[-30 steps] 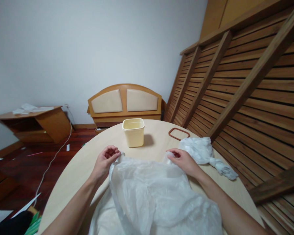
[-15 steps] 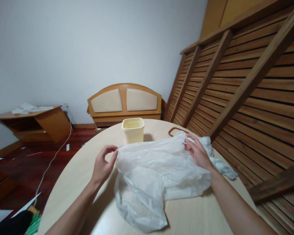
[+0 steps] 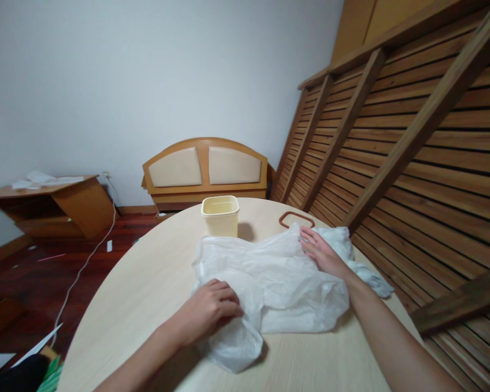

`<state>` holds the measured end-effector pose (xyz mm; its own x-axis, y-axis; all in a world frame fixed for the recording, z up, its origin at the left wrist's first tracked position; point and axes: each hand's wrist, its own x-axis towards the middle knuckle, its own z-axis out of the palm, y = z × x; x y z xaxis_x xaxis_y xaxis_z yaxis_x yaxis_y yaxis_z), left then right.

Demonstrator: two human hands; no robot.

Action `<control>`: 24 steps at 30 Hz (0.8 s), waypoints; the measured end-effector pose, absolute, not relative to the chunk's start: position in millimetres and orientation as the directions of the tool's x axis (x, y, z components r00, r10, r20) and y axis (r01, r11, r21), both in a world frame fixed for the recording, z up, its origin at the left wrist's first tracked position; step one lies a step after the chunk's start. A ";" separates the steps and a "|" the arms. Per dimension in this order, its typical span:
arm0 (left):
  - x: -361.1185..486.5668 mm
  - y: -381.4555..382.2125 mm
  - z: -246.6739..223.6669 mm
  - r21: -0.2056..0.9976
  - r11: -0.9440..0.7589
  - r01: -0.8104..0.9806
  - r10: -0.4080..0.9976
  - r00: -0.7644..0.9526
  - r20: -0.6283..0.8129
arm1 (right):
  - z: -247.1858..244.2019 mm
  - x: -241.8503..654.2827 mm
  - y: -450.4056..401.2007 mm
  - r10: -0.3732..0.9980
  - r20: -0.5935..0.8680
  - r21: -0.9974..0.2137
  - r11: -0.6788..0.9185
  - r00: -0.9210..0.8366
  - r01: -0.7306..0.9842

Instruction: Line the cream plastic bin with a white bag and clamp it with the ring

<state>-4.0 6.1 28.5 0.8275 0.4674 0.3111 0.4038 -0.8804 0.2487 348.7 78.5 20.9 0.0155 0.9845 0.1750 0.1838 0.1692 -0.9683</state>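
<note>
A thin white plastic bag (image 3: 286, 291) lies spread and crinkled across the round table (image 3: 147, 294). My left hand (image 3: 214, 307) is on the bag's near left part, its fingers curled over a fold of the plastic; the thumb is hidden. Over by the far right corner of the bag, my right hand (image 3: 322, 253) rests against the plastic with fingers stretched out. Just behind the bag stands a pale yellow bin (image 3: 220, 218), upright, its lower part covered by the bag's edge. A brown rounded ring (image 3: 296, 219) lies flat past my right hand.
More crumpled white plastic (image 3: 369, 276) sits at the table's right side. A slatted wooden panel (image 3: 392, 179) leans close on the right. Behind the table is a padded headboard (image 3: 206, 166). A low cabinet (image 3: 61, 209) and a white cable (image 3: 84, 269) are on the left.
My left hand has moved from the bag's far left corner toward me and right, onto its near part, drawing that part in. My right hand's fingers have straightened against the plastic.
</note>
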 end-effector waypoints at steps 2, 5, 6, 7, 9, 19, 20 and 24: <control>-15.0 17.3 25.6 0.273 -0.816 0.510 0.578 0.722 0.379 | 26.5 346.1 75.0 0.987 0.157 -0.967 0.147 0.031 0.207; -28.4 30.4 25.3 0.392 -0.669 0.632 0.735 0.483 0.475 | 35.8 348.6 67.3 0.983 0.181 -0.941 0.173 0.003 0.290; -31.3 33.4 25.9 0.436 -0.622 0.650 0.771 0.413 0.484 | 38.6 350.6 64.1 0.980 0.196 -0.924 0.195 -0.030 0.328; -33.5 35.8 26.7 0.477 -0.579 0.661 0.800 0.348 0.488 | 40.9 352.7 60.8 0.976 0.206 -0.906 0.220 -0.077 0.362; -36.2 39.3 28.0 0.545 -0.507 0.667 0.838 0.236 0.491 | 44.1 355.1 53.7 0.957 0.195 -0.881 0.266 -0.213 0.391; -43.0 47.9 24.7 0.804 -0.242 0.543 0.936 -0.087 0.340 | 46.9 329.3 37.1 0.888 -0.003 -0.860 0.232 -0.459 0.455; -42.3 46.0 27.0 0.817 -0.221 0.533 0.943 -0.097 0.319 | 46.9 329.4 38.6 0.894 0.013 -0.888 0.216 -0.448 0.406; -29.9 24.0 41.9 0.777 -0.202 0.596 0.934 -0.120 0.335 | 45.5 333.0 44.5 0.945 0.115 -0.944 0.200 -0.306 0.262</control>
<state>-29.9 24.0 41.9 -0.1205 0.9343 0.3354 0.5955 -0.2023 0.7774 333.0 44.5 45.5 -0.3057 0.9451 0.1155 0.2615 0.1999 -0.9443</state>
